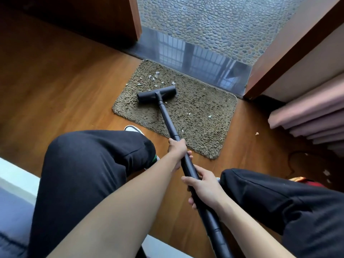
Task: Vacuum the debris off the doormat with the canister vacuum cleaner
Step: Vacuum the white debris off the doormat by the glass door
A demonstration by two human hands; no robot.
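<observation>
A shaggy brown doormat point(202, 108) lies on the wooden floor before a doorway. Pale debris bits point(154, 77) are scattered on its far left part, with a few more crumbs point(209, 116) on the near right. The black floor nozzle point(147, 95) of the vacuum rests on the mat just below the far debris. Its black wand point(167, 120) runs back toward me. My left hand point(177, 148) grips the wand higher up, near the mat's front edge. My right hand point(203, 189) grips it lower, closer to me. The canister is out of view.
My knees in dark trousers point(89, 164) flank the wand, a white shoe point(133, 129) beside the mat. A polished stone threshold point(197, 62) and pebble floor lie beyond. Pink curtain folds point(309, 116) hang at right, with a crumb point(257, 133) and a dark cord point(292, 162) on the floor.
</observation>
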